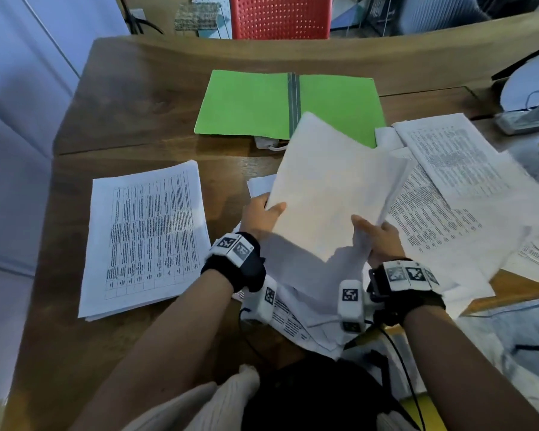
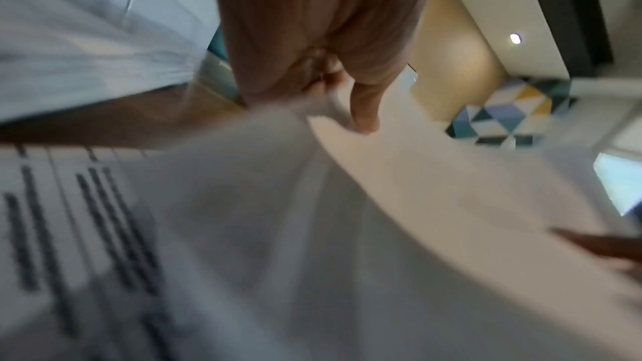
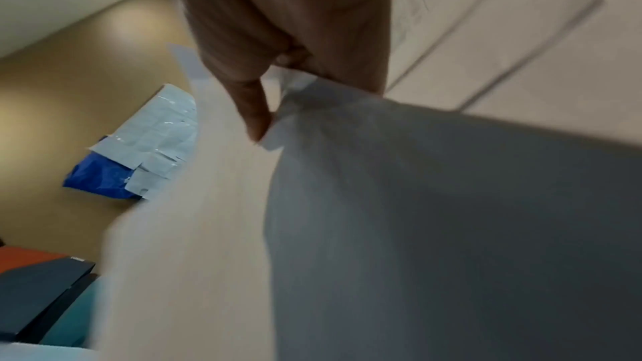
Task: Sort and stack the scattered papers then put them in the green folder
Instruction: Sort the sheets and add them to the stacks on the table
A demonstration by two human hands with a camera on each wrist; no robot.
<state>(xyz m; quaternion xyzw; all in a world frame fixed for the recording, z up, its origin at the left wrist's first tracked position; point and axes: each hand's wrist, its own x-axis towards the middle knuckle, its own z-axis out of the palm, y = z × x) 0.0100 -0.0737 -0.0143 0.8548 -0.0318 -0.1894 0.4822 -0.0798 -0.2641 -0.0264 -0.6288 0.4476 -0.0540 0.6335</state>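
A bundle of white sheets point(image 1: 330, 188) is lifted off the table, blank side up, tilted toward the green folder point(image 1: 246, 104). My left hand point(image 1: 263, 213) grips its left edge, thumb on top; in the left wrist view the thumb point(image 2: 361, 109) pinches the sheets point(image 2: 416, 174). My right hand point(image 1: 377, 234) pinches the bundle's lower right edge, also seen as the thumb point(image 3: 253, 114) on the sheets point(image 3: 416, 202). The folder lies open and flat at the table's far middle. A squared stack of printed papers point(image 1: 143, 237) rests at the left. Scattered printed pages point(image 1: 448, 188) spread across the right.
The wooden table point(image 1: 137, 98) runs to a raised back edge, with a red chair point(image 1: 280, 17) behind it. A white power strip with cables point(image 1: 526, 119) sits at the far right. More loose pages point(image 1: 299, 318) lie under my wrists near the front edge.
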